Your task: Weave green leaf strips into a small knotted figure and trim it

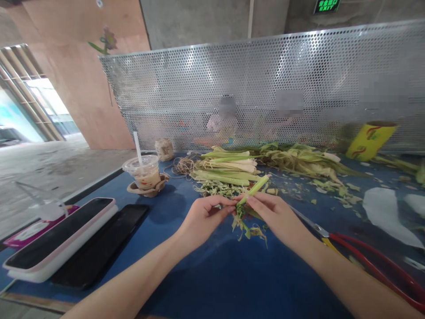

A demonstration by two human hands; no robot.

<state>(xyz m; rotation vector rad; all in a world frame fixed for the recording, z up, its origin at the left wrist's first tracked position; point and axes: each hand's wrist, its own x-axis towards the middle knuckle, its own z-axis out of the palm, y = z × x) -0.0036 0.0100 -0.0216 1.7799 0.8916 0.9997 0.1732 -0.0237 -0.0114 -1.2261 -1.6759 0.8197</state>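
Note:
Above the near side of the table, a green plant stem (257,186) is held between my two hands, slanting up to the right. My left hand (207,219) pinches its lower end, where wilted leafy bits (245,226) dangle. The thumb and fingers of my right hand (277,217) close on the stem higher up. Just beyond my hands lies a bundle of cut green stalks (229,170), with shredded green trimmings (215,188) in front of it. By my right forearm rest scissors (372,257) with red handles; the forearm partly hides them.
An iced drink cup (144,170) with a straw stands left, near twine (184,166). Closer are a black phone (102,243) and a long pink-rimmed case (63,235). Leafy stalks (299,161), scraps and a yellow roll (372,139) lie right. A perforated metal screen (245,79) borders the back.

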